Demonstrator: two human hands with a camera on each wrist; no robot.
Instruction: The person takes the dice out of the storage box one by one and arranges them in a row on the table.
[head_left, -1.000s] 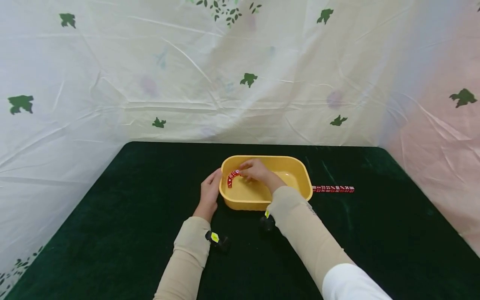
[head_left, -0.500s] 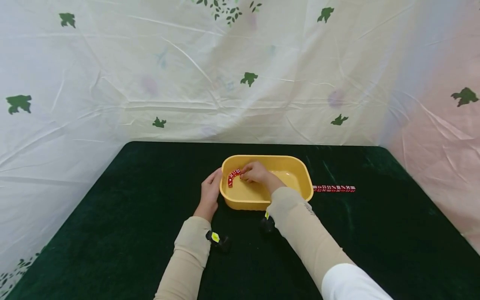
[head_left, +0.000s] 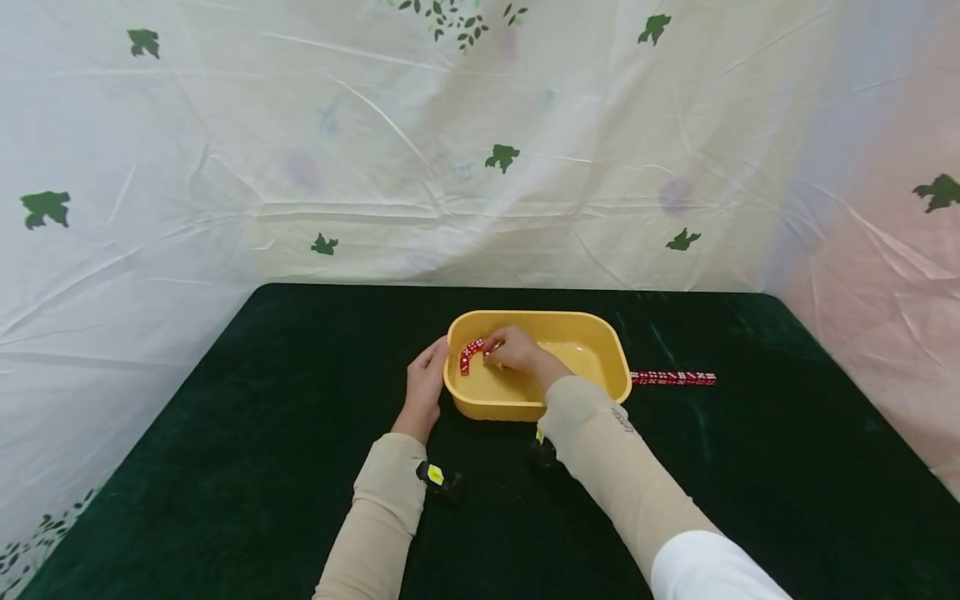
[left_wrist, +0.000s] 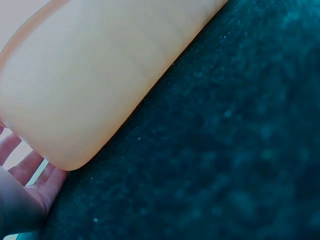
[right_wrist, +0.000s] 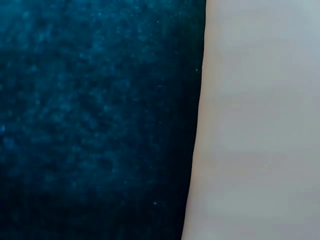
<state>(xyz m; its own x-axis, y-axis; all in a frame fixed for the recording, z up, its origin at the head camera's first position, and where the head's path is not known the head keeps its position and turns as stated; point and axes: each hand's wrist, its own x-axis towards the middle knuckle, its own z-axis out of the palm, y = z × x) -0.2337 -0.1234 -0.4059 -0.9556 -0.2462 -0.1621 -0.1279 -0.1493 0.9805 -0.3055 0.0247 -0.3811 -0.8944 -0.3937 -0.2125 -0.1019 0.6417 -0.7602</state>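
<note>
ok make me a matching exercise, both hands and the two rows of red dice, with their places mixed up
1. left hand
2. right hand
3. curved row of red dice
4. straight row of red dice

A. on green cloth, right of the yellow tub
B. reaching over the tub's near rim
C. on the tub's floor
D. against the tub's left end

1-D; 2-B; 3-C; 4-A

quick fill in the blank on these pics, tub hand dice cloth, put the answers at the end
The tub is coloured ____.
The hand inside the tub is the person's ____ one.
Unlike the curved row in the tub, the outer dice form a ____ line.
In the head view, the cloth is dark ____.

Missing words: yellow; right; straight; green.
</note>
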